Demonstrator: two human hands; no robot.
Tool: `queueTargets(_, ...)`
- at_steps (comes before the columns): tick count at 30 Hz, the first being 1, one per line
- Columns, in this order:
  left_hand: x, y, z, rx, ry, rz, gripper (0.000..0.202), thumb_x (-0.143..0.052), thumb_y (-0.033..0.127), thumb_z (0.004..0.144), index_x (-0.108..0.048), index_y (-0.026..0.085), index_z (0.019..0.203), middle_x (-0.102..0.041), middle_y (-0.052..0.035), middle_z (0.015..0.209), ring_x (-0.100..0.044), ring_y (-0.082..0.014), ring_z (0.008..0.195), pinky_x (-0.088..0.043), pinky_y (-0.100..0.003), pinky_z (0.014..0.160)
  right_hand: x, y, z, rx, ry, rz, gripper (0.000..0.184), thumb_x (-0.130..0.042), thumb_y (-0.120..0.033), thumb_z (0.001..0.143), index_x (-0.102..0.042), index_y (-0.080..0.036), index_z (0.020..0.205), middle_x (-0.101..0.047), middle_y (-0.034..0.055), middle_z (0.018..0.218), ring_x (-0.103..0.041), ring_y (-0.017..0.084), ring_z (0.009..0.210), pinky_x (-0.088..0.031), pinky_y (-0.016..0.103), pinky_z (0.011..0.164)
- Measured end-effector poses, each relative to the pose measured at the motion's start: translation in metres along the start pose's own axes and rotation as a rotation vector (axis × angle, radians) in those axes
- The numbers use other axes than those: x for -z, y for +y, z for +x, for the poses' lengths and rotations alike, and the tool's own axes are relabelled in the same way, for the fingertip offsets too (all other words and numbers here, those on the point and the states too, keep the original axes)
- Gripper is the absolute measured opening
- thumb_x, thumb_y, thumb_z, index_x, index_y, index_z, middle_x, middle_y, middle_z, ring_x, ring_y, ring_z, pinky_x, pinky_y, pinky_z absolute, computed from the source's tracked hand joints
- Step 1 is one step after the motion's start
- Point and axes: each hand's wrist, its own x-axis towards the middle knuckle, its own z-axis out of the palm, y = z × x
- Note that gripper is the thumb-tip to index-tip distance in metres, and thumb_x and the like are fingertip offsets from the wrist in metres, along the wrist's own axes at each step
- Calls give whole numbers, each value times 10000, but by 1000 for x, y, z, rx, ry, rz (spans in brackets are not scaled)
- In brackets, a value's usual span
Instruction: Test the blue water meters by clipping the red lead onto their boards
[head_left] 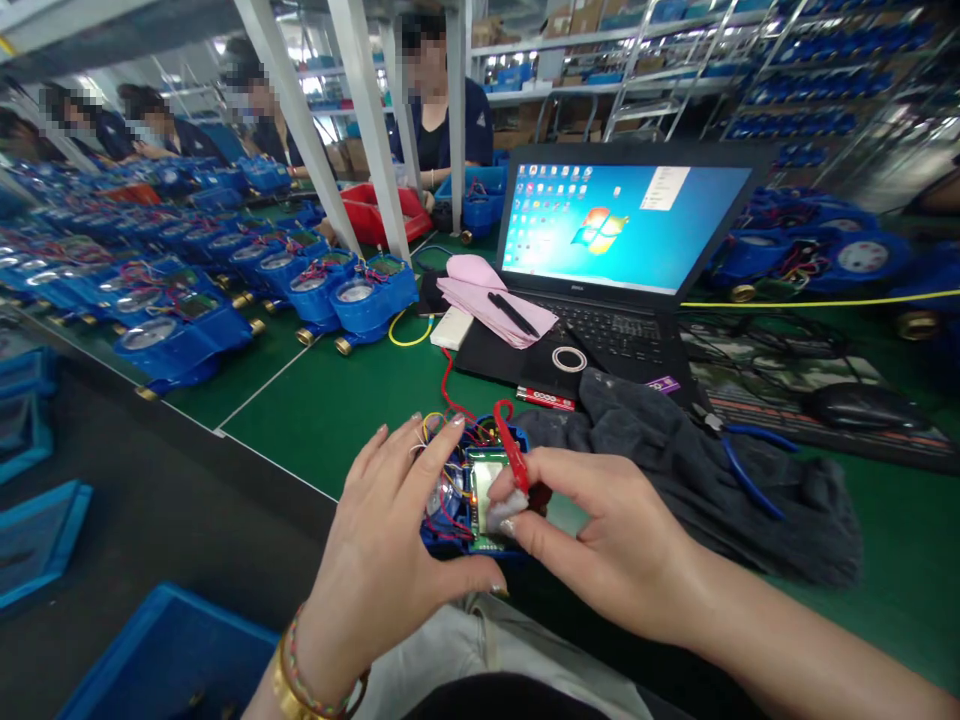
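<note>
Fingers (553, 545): right hand (619, 530) pinching red cable (511, 445), left (386, 540) spread.

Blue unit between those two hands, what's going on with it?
The left hand spreads over one side of the blue unit, while the right hand pinches a red cord-like piece at its display. The unit sits open, its circuit board exposed. Beyond it, a laptop shows its desktop; a dark cloth lies to the right.

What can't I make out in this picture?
All in the head view:
Blue device, left part: behind the left hand.
What the red lead ends in: unclear among the right hand's fingers.
Icon labels on the laptop screen: too small.
Nearest blue tray: cut off by the lower edge.
</note>
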Motion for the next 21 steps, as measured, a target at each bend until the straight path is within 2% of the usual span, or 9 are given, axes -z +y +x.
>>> queueTargets(7,-2,-1,0,-32,63,-4,1012,-760,669,539,-385,189,1348,-518,-157,1308,-487,-348,1188,-406,-513,1006,-3,-3,1,34,-71,4,129,-501,-84,853,-579,-181,886,-638,12,781,-582,149,707,-444,261,641)
queueTargets(10,-2,-1,-1,-42,89,-11,979,-753,678,541,-415,189,1318,-535,-154,1286,-502,-344,1172,-417,-506,990,-5,-4,2,66,-78,-2,138,-485,-71,858,-563,-180,890,-634,20,809,-589,159,747,-454,277,673)
queueTargets(18,-3,-2,1,-43,90,-38,898,-713,686,597,-426,211,1303,-549,-143,1279,-499,-341,1191,-408,-504,999,-6,-4,1,30,-93,6,143,-491,-67,864,-552,-188,910,-640,20,817,-590,157,734,-457,286,661)
queueTargets(21,-5,-2,1,-40,93,-49,932,-707,719,571,-425,223,1307,-550,-146,1280,-497,-351,1196,-406,-511,1001,-7,-4,1,37,-84,5,140,-496,-71,864,-551,-193,907,-641,20,806,-596,160,726,-464,287,658)
